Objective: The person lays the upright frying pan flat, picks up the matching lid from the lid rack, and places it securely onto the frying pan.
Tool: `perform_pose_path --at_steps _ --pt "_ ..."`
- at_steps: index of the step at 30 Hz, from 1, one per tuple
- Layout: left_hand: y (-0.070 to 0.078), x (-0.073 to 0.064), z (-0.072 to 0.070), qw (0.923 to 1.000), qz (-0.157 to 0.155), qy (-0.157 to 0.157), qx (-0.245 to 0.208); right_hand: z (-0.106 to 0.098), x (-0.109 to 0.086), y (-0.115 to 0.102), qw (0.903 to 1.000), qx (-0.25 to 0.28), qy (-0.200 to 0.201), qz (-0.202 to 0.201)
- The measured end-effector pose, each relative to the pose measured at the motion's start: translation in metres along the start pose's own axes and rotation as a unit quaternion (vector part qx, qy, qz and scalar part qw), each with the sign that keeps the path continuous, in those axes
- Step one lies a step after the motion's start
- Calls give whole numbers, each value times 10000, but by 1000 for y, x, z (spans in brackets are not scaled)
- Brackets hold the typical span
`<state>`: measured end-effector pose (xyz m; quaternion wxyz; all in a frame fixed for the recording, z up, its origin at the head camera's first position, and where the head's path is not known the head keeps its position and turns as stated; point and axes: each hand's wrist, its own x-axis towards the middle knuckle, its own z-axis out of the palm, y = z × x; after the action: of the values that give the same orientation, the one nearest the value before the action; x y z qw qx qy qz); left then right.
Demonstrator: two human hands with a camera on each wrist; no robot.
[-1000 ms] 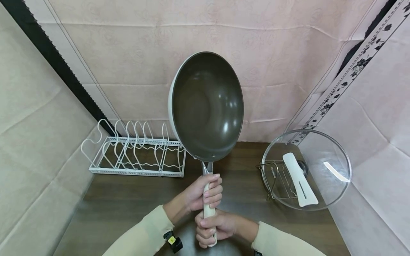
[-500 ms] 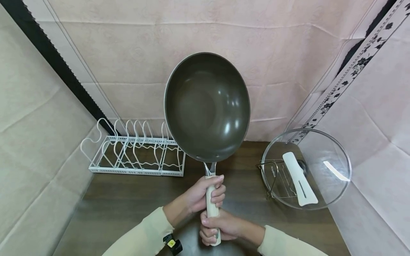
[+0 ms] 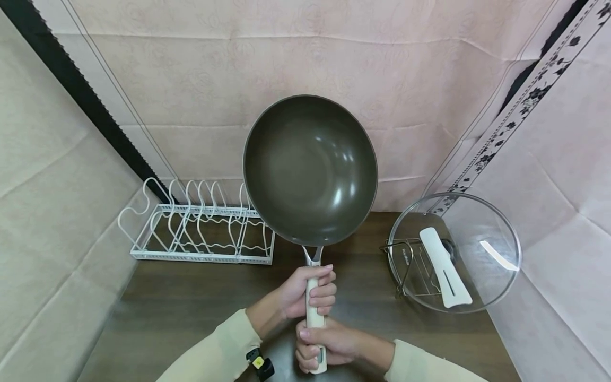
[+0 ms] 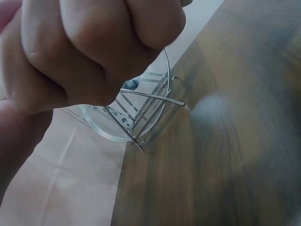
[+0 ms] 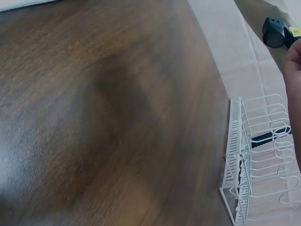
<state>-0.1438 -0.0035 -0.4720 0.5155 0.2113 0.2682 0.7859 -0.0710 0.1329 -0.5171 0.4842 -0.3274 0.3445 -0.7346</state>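
Observation:
A deep frying pan with a dark grey-brown inside and a cream handle is held up over the table, its inside facing the head camera. My left hand grips the upper part of the handle, near the metal neck. Lower down, my right hand wraps the handle's end, thumb across the front. In the left wrist view the curled fingers of the left hand fill the upper left, and the pan is out of sight there. The right wrist view catches only part of a hand at its right edge.
Behind on the left stands a white dish rack, partly overlapped by the pan. On the right, a glass lid leans in a wire stand, with a white spatula-shaped piece at it. Cloth-covered walls border the wooden table.
The pan has turned to face the head camera more squarely, so its pale outer side no longer shows at the left. It also sits slightly lower. Both hands keep their grip.

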Motion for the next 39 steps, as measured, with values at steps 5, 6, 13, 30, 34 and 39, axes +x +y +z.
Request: perform_pose_path --at_steps 5,6,13,30,34,39 --pt "0 2 1 9998 -36 -112 -162 3 0 -3 10000 79 -9 55" --pt "0 3 1 9997 -46 -143 -196 3 0 -4 9999 86 -10 81" --pt "2 5 5 9989 -85 -288 -363 9 -3 -12 9995 233 -26 210" --pt "6 7 22 9961 -166 -311 -804 25 -13 -37 9969 374 -124 674" --pt "6 6 28 9933 -214 -343 -1081 34 -14 -41 9957 517 -73 762" --pt "5 5 36 9888 -275 -462 -1391 43 -16 -44 9941 740 69 790"
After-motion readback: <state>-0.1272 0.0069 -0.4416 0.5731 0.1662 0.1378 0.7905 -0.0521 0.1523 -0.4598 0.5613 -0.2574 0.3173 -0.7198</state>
